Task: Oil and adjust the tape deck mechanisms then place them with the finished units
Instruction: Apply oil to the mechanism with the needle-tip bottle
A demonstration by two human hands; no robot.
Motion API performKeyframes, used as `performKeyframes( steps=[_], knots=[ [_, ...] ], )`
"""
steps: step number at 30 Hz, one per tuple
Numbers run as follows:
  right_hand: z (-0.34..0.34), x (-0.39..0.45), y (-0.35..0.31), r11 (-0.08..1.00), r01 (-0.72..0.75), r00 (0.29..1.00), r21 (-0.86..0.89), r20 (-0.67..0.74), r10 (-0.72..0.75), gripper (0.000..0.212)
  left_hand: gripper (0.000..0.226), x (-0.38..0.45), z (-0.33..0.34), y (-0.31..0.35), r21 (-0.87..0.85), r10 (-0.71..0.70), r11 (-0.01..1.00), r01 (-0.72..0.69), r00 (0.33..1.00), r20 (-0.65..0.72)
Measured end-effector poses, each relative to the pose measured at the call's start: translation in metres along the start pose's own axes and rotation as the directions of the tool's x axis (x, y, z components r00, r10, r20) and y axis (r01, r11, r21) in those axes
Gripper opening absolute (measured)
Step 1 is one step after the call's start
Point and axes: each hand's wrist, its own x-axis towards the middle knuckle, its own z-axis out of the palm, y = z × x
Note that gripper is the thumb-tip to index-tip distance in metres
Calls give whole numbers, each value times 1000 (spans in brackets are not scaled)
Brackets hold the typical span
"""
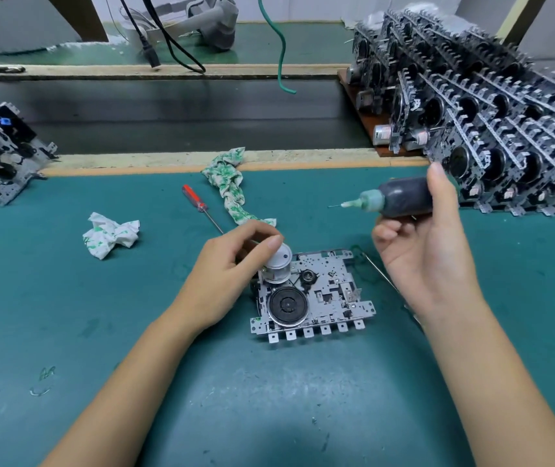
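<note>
A tape deck mechanism (pixel 323 294) lies flat on the green mat (pixel 134 332), its black flywheel at the lower left and a silver motor at the upper left. My left hand (pixel 232 271) grips that motor, thumb on its top. My right hand (pixel 427 244) holds a dark oil bottle (pixel 400 197) sideways above and to the right of the mechanism, its thin needle tip pointing left. A large stack of mechanisms (pixel 491 119) fills the back right.
A red-handled screwdriver (pixel 198 203) lies behind my left hand. A green-printed rag (pixel 230 183) and a crumpled one (pixel 111 234) rest on the mat. Another mechanism pile (pixel 0 156) sits at the far left. A thin metal rod (pixel 380 274) lies under my right hand. Cables hang at the back.
</note>
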Motion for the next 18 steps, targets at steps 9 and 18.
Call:
performKeyframes(
  steps=[9, 18],
  knots=[
    [3, 0, 1, 998, -35, 999, 48, 6, 34, 33, 32, -4, 0, 3, 96, 52, 994, -45, 997, -63],
    [4, -1, -2, 987, -55, 998, 151, 25, 52, 30, 31, -12, 20, 5, 421, 150, 906, -26, 953, -263]
  ],
)
